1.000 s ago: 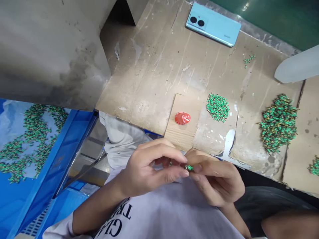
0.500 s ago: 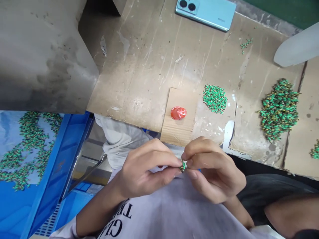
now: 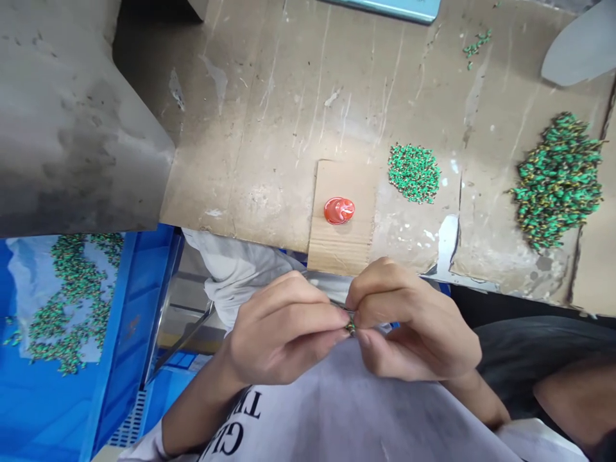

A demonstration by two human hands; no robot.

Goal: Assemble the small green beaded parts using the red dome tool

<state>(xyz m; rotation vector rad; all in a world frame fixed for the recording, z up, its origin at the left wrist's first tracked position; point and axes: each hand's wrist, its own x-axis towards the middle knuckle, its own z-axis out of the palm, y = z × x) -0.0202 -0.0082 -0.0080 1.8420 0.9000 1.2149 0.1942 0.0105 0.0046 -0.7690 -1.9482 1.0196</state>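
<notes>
My left hand (image 3: 286, 330) and my right hand (image 3: 414, 327) meet in front of my shirt. Between their fingertips is a tiny green piece with copper-coloured ends (image 3: 351, 326), mostly hidden by the fingers. Thumb and fingers of both hands are pinched on it. Just beyond the hands, a red glossy cap-like item (image 3: 339, 210) sits on a small cardboard piece (image 3: 344, 247). To its right lies a small pile of similar green pieces (image 3: 414, 173), and farther right a larger pile (image 3: 558, 183).
A blue crate (image 3: 103, 385) at left holds many green pieces on a white sheet. A grey metal housing (image 3: 77, 122) stands at upper left. A light-blue phone (image 3: 404, 9) and a whitish container (image 3: 580, 48) are at the back. A person's arm (image 3: 572, 391) shows at right.
My view has shifted, so the phone is now largely cut off at the top. The fingertips have closed tighter around the green piece, and less of it shows.
</notes>
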